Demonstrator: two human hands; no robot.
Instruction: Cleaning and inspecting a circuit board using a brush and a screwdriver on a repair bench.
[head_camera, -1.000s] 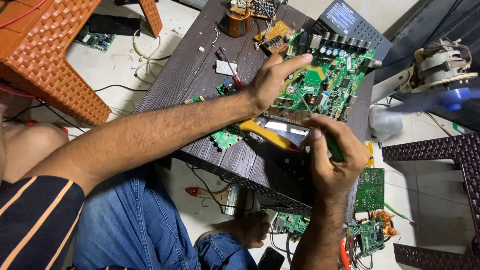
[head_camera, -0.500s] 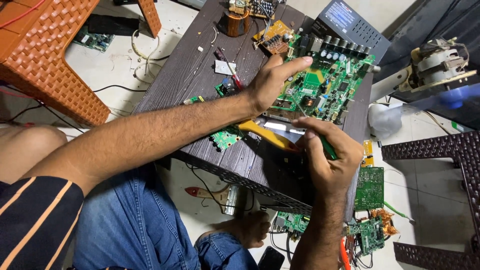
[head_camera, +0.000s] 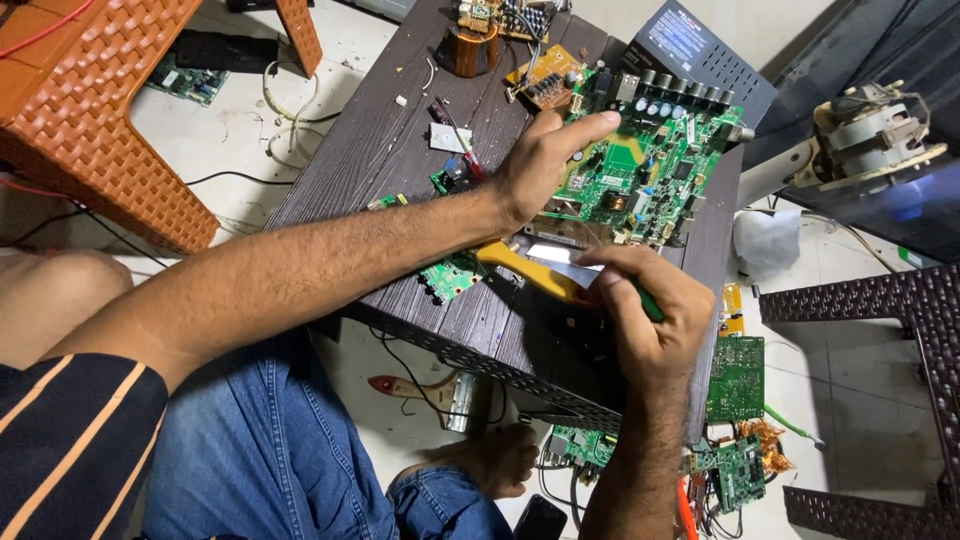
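Gripping a green-handled tool (head_camera: 648, 303) in my closed right hand (head_camera: 650, 320), at the near edge of the green circuit board (head_camera: 640, 165).
My left hand (head_camera: 535, 170) lies open, pressing the board to the dark table (head_camera: 380, 150); if that hold slackens, the tool tip could skid across components.

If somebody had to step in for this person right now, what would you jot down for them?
Left hand: pressed flat on the near edge of the large green circuit board, steadying it on the dark wooden table.
Right hand: closed around a green-handled tool, apparently working at the board's lower edge; its tip is hidden.
Yellow-handled tool: lying on the table between the two hands.
Small green board: at the table's near edge, untouched.
Done: the big board lies flat and is held in place.
Left: the work at the board's lower edge looks unfinished; how far along cannot be told.
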